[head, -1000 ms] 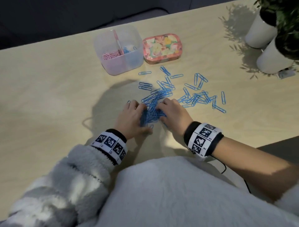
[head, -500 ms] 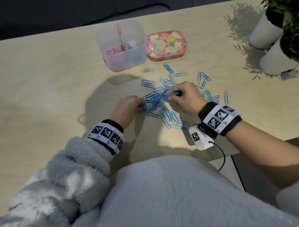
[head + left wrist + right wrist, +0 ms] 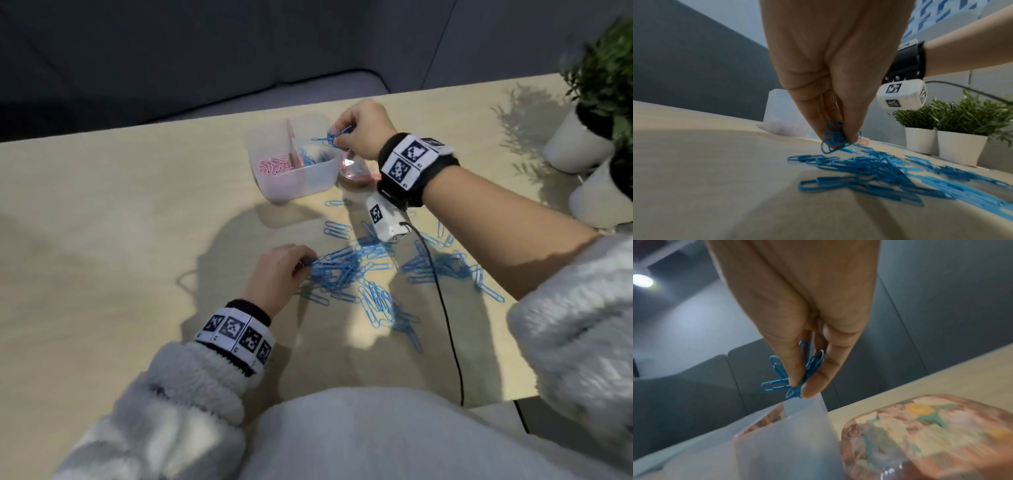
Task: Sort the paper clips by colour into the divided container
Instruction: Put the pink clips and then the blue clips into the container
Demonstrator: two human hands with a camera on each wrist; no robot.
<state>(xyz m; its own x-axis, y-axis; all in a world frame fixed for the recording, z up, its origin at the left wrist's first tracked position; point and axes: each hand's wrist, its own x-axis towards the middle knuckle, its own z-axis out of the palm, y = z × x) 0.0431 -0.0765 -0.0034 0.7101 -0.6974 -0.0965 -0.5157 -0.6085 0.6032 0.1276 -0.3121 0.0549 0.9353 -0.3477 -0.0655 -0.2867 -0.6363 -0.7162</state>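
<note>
The divided container (image 3: 301, 178) holds pink clips (image 3: 274, 167) left of its divider, blue ones (image 3: 313, 158) right, above which the right hand (image 3: 359, 132) pinches a blue bunch (image 3: 330, 137); nearer, the left hand (image 3: 279, 274) pinches clips from the table's blue pile (image 3: 346, 274).

Dim room; hard shadows; blurred, warped edges.

Right hand (image 3: 797, 308) pinched blue clips (image 3: 795, 369) just above the container's (image 3: 785, 434) rim; floral tin (image 3: 931, 434) sat beside it.
</note>
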